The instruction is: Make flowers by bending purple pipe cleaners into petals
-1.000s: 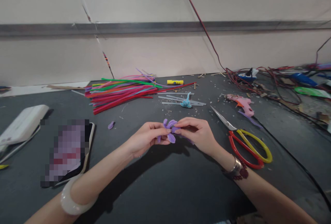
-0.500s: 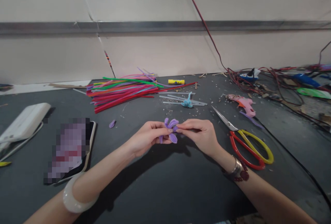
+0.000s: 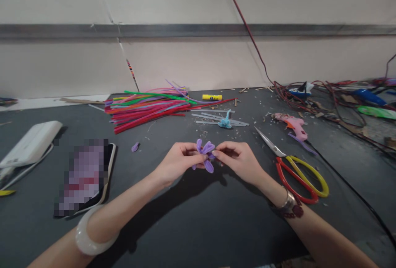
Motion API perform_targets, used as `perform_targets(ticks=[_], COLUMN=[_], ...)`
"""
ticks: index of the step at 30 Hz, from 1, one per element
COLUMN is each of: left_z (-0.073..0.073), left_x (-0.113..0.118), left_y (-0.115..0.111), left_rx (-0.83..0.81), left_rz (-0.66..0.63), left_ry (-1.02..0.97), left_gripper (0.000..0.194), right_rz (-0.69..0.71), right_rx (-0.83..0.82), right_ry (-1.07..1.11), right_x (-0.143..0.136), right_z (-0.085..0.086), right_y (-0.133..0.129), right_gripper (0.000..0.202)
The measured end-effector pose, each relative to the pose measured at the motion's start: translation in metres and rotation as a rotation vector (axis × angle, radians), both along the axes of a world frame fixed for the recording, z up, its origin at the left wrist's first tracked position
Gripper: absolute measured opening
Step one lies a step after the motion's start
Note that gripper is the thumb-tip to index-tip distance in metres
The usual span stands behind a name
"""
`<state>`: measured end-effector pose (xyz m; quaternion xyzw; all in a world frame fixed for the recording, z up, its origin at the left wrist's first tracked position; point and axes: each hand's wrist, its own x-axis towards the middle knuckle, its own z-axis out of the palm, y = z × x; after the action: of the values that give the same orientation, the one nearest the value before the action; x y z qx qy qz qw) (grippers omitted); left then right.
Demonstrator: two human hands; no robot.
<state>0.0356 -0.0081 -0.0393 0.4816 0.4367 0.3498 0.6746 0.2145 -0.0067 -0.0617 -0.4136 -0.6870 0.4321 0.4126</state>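
Between my two hands, above the dark table, is a purple pipe-cleaner flower (image 3: 208,166) with several looped petals spread apart. My left hand (image 3: 181,160) pinches its middle between thumb and fingers. From the other side my right hand (image 3: 236,158) has thumb and fingertips closed on a right-hand petal; the fingers partly cover that petal. A single loose purple petal (image 3: 135,147) lies on the table left of my left hand. Beyond my hands, a light-blue pipe-cleaner flower (image 3: 225,122) rests on some clear glue sticks (image 3: 206,122).
Large scissors (image 3: 297,173) with red and yellow handles lie right of my right hand, near a pink glue gun (image 3: 293,125). Bundled pipe cleaners (image 3: 148,111) and a yellow glue stick tube (image 3: 212,97) sit behind. A phone (image 3: 107,169) and white power bank (image 3: 32,142) are left.
The right fingers have shifted slightly along the purple flower's right side, with the thumb now higher on the petal. The left hand keeps its pinch. The whole view has moved slightly.
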Motion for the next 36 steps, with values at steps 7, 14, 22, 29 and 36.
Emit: perform_targets(ticks=[7,14,22,29,36], left_z=[-0.003,-0.004,-0.006,-0.006,-0.006], left_x=[-0.001,-0.001,-0.001,-0.003,-0.013], left_y=[0.001,0.0,0.003,0.003,0.009], left_rx=[0.039,-0.016,-0.024,0.012,-0.025], left_rz=[-0.008,-0.052,-0.015,-0.008,-0.137], left_ry=[0.012,-0.041,-0.053,-0.022,0.003], left_gripper=[0.015,0.013,0.018,0.015,0.019], right_rz=[0.063,0.059,0.076,0.082,0.011], right_rx=[0.059,0.024,-0.122,-0.088,-0.09], right_ry=[-0.128,-0.016,0.145,0.115,0.117], right_x=[-0.002,-0.005,-0.007,-0.005,-0.002], right_z=[0.002,-0.002,-0.007,-0.003,-0.004], right_y=[-0.002,-0.004,-0.002,-0.001,0.004], right_gripper=[0.019,0.021,0.025,0.015,0.018])
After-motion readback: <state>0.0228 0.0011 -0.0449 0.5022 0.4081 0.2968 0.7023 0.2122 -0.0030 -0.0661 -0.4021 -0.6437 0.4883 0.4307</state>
